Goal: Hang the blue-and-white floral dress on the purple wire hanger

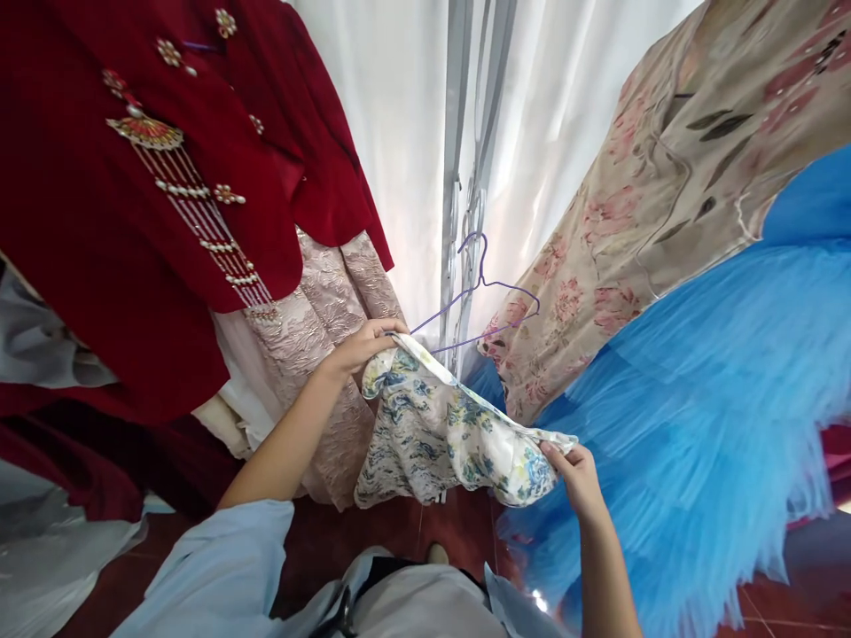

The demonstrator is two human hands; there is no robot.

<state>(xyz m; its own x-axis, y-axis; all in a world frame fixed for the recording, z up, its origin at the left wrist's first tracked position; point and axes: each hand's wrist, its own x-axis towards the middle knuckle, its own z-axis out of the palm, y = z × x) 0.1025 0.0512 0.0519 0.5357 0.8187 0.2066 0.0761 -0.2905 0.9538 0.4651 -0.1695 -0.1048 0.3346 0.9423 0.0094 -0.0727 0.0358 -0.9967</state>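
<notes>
A white garment with a blue and yellow floral print (pixel 458 421) is stretched between my two hands; its exact kind is unclear. My left hand (pixel 365 346) grips one end of its white top band, with the thumb and fingers closed on the edge. At the other end of the band, lower and to the right, my right hand (pixel 575 465) pinches the cloth. Just behind the garment is a thin purple wire hanger (pixel 482 282), its hook up near the metal rack. The hanger's left end runs behind the cloth near my left hand, so whether they touch is hidden.
A dark red jacket (pixel 266 204) with a beaded tassel hangs at left above a pink brocade skirt (pixel 325 292). At right hang a beige floral dress (pixel 598 257) and a blue tulle skirt (pixel 665 399). A grey metal rack (pixel 458 115) stands before white curtains (pixel 392 97).
</notes>
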